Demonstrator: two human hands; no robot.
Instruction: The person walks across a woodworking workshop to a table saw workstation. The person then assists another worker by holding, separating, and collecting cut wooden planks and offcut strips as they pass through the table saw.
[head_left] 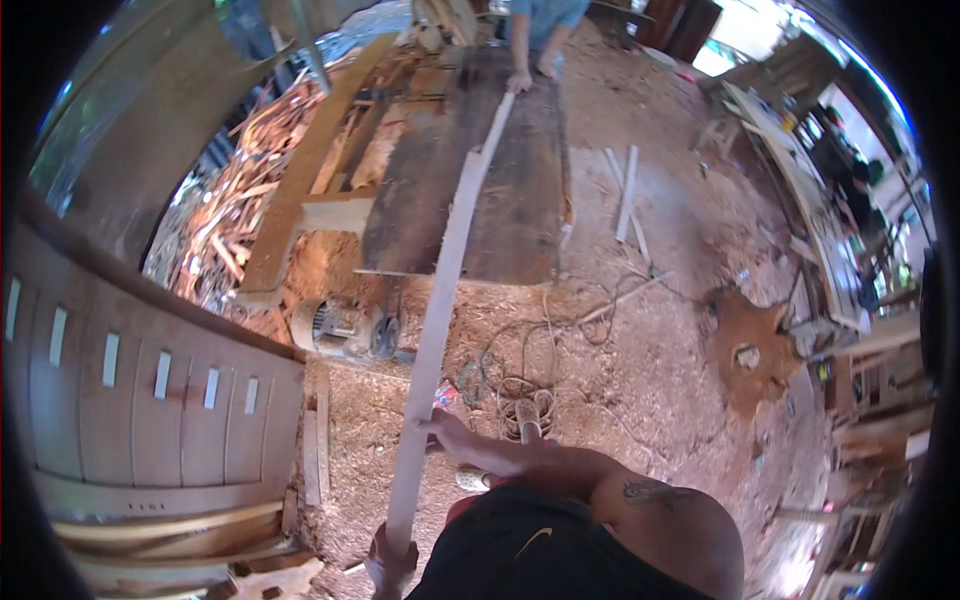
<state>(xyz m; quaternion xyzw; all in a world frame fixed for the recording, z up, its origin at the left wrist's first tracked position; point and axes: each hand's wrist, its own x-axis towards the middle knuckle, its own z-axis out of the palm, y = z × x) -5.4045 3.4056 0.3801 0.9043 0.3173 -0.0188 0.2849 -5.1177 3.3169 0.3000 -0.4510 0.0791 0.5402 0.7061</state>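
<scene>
Board point(437, 310) is likely being guided; bottom middle, left hand point(391, 560) grips its end, right hand point(447, 432) grips its edge; next move needs steadiness.

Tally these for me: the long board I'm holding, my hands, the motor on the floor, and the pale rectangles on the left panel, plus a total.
Long board: 1
Hands, left hand and right hand: 2
Motor: 1
Pale rectangles: 6
Total: 10

The head-worn camera is facing forward and down in a wide, round-edged view, showing the left hand point(392, 564) and right hand point(448, 433) near, the surface point(415, 215) far.
</scene>
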